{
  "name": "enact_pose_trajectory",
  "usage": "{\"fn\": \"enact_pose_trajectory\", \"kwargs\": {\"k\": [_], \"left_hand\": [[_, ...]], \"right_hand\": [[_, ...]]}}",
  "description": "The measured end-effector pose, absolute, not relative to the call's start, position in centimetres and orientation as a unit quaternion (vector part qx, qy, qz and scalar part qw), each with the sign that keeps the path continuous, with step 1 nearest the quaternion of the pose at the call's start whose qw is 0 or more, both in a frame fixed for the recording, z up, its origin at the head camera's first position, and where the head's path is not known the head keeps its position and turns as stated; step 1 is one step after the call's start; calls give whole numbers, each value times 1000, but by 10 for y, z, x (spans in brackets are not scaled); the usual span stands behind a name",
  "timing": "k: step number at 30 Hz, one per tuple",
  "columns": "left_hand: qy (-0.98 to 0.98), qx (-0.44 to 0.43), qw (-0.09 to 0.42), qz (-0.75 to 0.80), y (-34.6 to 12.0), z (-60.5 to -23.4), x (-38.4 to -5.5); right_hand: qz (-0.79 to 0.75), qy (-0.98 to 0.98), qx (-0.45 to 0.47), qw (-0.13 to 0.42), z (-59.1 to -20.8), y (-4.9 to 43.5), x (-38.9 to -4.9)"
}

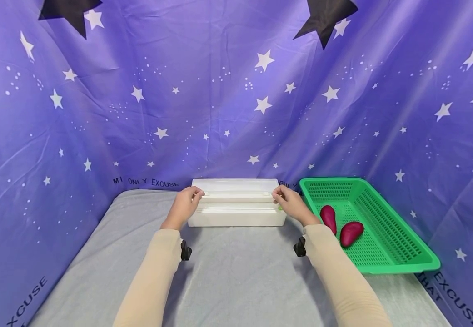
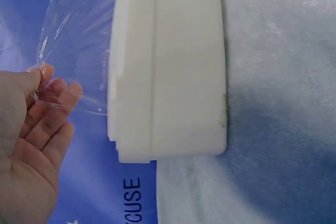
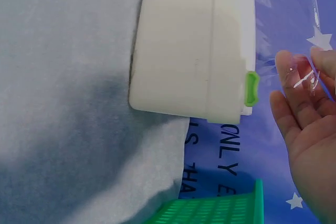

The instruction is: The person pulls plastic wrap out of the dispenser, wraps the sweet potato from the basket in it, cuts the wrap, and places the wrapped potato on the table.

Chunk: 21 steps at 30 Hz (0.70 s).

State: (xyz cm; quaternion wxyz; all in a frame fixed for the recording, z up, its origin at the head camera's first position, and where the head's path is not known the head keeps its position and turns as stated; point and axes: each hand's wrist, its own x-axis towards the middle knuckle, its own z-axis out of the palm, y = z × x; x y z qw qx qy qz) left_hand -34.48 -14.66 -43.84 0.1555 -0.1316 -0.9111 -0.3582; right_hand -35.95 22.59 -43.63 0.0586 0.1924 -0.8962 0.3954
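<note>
A white cling film dispenser (image 1: 236, 220) stands at the back of the table with its lid (image 1: 236, 184) raised. Clear cling film (image 2: 79, 45) stretches from it to both hands. At its left end my left hand (image 1: 184, 204) pinches one corner of the film between thumb and index finger, the other fingers loosely bent. My right hand (image 1: 293, 204) pinches the opposite corner at the right end. In the right wrist view, a green slide cutter (image 3: 252, 88) sits on the dispenser's edge, close to the right fingertips.
To the right a green plastic basket (image 1: 404, 227) holds two purple-red sweet potatoes (image 1: 351, 234); the right forearm passes over its near left side. A grey cloth (image 1: 236, 272) covers the table. Purple star-patterned curtain (image 1: 220, 91) hangs behind and at both sides.
</note>
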Motion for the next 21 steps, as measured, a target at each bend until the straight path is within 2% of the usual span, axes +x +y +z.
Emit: {"fn": "enact_pose_trajectory", "kwargs": {"k": [21], "left_hand": [[-891,-130,148,-409,-152,-433,-339]], "right_hand": [[402,-890,195,86,-422,220,-352]]}}
